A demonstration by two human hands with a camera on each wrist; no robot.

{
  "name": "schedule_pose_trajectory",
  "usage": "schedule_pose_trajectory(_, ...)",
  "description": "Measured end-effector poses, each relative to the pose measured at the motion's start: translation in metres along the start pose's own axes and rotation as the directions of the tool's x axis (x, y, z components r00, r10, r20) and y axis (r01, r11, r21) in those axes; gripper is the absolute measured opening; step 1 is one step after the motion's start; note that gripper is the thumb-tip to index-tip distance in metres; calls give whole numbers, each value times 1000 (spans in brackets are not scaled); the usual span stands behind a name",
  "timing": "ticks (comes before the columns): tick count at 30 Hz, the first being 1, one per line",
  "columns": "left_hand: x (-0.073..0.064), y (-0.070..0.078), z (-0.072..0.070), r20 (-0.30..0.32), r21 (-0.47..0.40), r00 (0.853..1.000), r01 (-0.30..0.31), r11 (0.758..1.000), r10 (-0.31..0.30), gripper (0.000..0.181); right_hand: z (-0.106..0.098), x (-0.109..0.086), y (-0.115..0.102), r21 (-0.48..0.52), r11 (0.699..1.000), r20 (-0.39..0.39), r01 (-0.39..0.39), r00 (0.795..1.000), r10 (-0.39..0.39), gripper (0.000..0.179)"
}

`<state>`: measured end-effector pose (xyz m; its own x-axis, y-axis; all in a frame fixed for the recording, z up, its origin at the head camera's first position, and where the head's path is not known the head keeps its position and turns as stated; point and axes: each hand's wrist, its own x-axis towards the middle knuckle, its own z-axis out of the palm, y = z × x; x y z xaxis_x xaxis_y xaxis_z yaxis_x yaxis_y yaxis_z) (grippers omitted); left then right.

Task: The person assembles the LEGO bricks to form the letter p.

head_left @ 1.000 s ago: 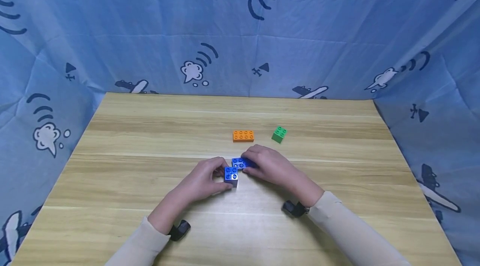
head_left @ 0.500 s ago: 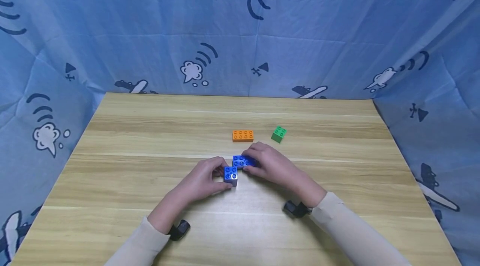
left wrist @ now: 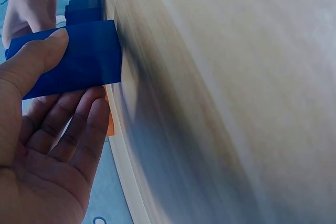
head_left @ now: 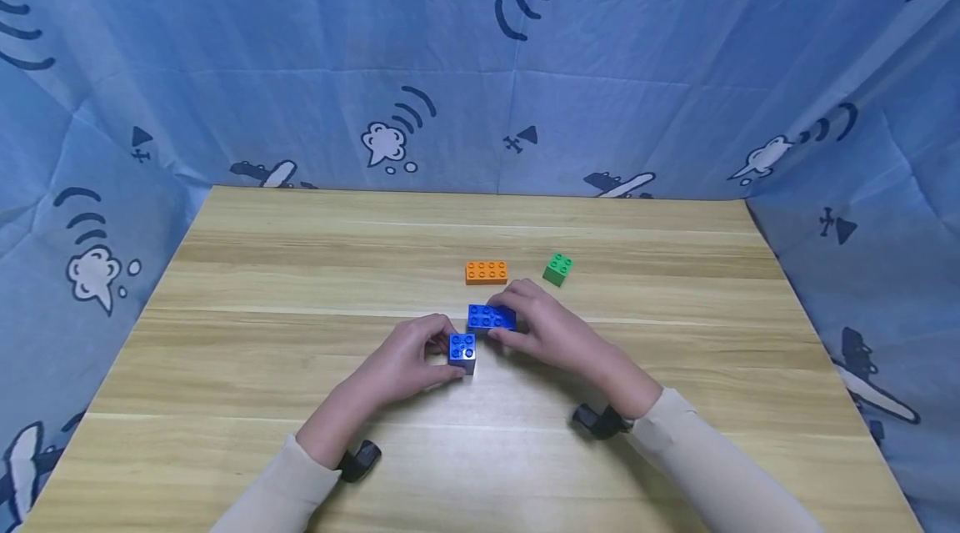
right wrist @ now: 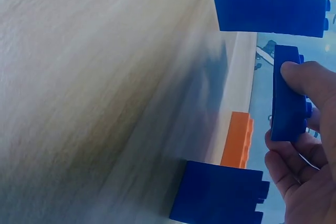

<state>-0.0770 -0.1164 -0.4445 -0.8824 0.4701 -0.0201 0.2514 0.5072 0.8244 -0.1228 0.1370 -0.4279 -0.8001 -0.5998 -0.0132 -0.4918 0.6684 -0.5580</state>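
The left hand (head_left: 405,358) pinches a tall blue 2x2-stud block (head_left: 462,347), thumb against its near side and fingers behind. This hold on the walls leaves the studs uncovered and probably keeps the block upright; it appears to stand on the wood-grain table (head_left: 300,266). The right hand (head_left: 551,329) pinches a blue 2x4-stud brick (head_left: 487,316) between thumb and fingers across its long sides, studs up. The right wrist view shows this brick raised above the table, just beside the tall block and apart from it; the grip toward one end likely leaves the other end unobstructed. An orange 2x4-stud brick (head_left: 486,273) and, to its right, a green 2x2-stud brick (head_left: 558,269) lie beyond the hands, out of the fingers' way. Another blue block (right wrist: 216,192) shows low in the right wrist view; in the head view the right hand presumably covers it.
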Motion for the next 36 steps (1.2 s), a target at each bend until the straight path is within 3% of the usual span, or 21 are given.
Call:
schedule_pose_trajectory(19,2,0,0,6,-2,1000,0,1000,0,31,-7,-7,-9,110,994,-105,14,995,-2,38)
schedule_pose_trajectory(29,-1,-3,1,-5,-10,1000,0,1000,0,31,-5,-10,-17,149,980,-137,129,985,-109,34)
schedule_pose_trajectory(36,0,-4,2,-9,-19,1000,-13,1000,12,31,-4,-13,-21,156,978,-110,138,986,-122,34)
